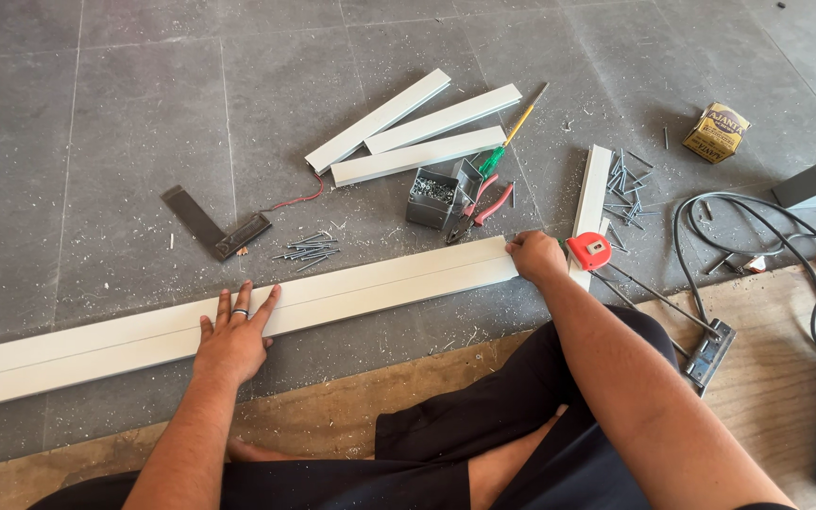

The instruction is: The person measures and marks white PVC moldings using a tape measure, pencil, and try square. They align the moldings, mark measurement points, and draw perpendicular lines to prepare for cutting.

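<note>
- Head view: long white trunking strip (351, 293) lies across the grey floor (96, 142), from lower left toward centre right.
- Left hand (233, 340) presses flat on it, fingers spread wide.
- Right hand (535, 257) grips the strip's right end, fingers curled.
- Red tape measure (588, 251) sits just beside that hand.
- Pliers (477, 210) and loose nails (306, 249) lie above the strip.

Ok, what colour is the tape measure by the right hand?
Red, with a pale label; the head view shows the tape measure clearly.

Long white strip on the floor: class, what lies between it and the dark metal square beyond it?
In the head view, a loose pile of nails lies on the grey floor tiles between the long white strip and the dark metal square.
</note>
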